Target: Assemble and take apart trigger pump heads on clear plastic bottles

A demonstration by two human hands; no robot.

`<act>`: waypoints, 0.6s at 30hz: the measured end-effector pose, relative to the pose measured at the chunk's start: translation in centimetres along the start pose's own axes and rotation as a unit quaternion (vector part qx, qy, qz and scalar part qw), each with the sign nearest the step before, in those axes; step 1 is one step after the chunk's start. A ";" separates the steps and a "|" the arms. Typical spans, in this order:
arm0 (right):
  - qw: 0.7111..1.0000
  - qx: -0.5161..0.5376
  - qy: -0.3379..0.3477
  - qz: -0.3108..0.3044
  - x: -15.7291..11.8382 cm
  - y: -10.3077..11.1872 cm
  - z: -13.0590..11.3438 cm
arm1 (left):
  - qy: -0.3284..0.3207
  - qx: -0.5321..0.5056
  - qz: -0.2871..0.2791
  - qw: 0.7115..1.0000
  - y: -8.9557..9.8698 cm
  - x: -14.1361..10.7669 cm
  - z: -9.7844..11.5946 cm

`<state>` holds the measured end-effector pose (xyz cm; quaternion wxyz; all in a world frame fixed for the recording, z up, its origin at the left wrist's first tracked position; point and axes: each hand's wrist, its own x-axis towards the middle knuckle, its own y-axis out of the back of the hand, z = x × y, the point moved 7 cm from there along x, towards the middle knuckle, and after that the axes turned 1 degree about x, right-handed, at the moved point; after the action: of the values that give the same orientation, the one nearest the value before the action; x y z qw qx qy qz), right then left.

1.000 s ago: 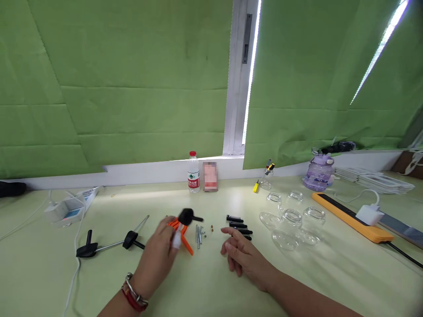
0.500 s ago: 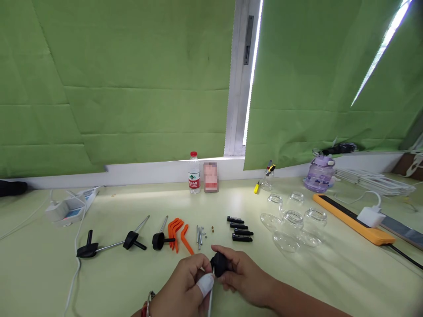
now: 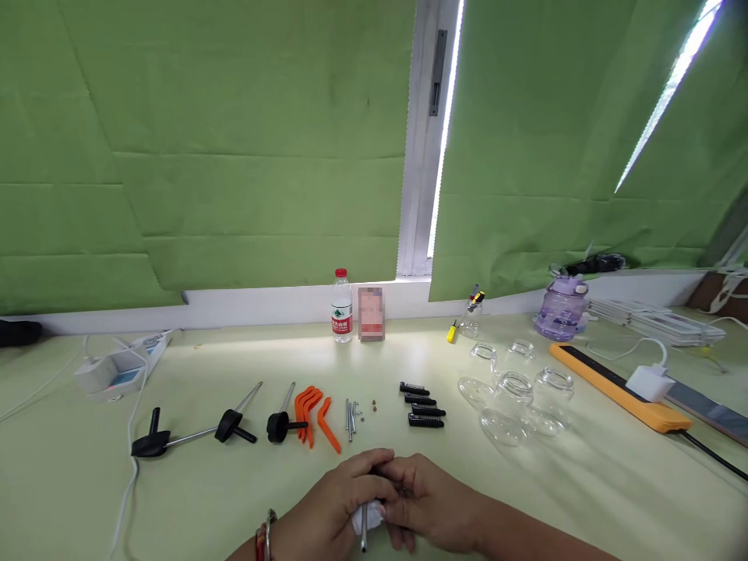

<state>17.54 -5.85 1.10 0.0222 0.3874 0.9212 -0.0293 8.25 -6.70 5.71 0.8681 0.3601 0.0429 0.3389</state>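
Note:
My left hand [image 3: 344, 499], with a white wrap on its thumb, is closed round a metal rod [image 3: 364, 530] whose end points down toward me. Against it, my right hand [image 3: 432, 502] is closed too, its fingers touching the left ones; the black part between them is almost wholly hidden. Beyond the hands lie orange curved pieces [image 3: 328, 426], metal screws [image 3: 351, 421], tiny nuts [image 3: 374, 405] and several black toothed pieces [image 3: 425, 421]. Black knobs with metal rods [image 3: 280, 426] rest to the left.
Several clear glass vessels [image 3: 514, 397] stand at the right, near an orange power strip [image 3: 619, 387] and a purple bottle [image 3: 561, 312]. A red-capped water bottle [image 3: 342, 312] is at the back. A white cable [image 3: 132, 467] crosses the left side.
Both hands have turned and drawn together over the black part, which was visible before. The rod's end now points toward me below the fingers.

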 end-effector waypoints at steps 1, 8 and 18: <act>1.000 0.001 0.007 0.001 0.0 0.1 -0.1 | 0.003 -0.012 0.007 1.000 0.2 0.0 -0.1; 0.984 -0.096 0.045 0.141 0.5 4.0 0.2 | 0.091 0.019 0.066 0.994 1.9 -0.3 -1.3; 0.852 -0.423 0.047 0.304 4.5 8.0 -1.0 | 0.182 0.033 -0.002 0.983 1.6 -0.6 -3.6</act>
<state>20.06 3.04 1.51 0.1484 0.6024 0.6805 0.3898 5.76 -4.12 3.98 0.8342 0.3206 0.2116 0.3957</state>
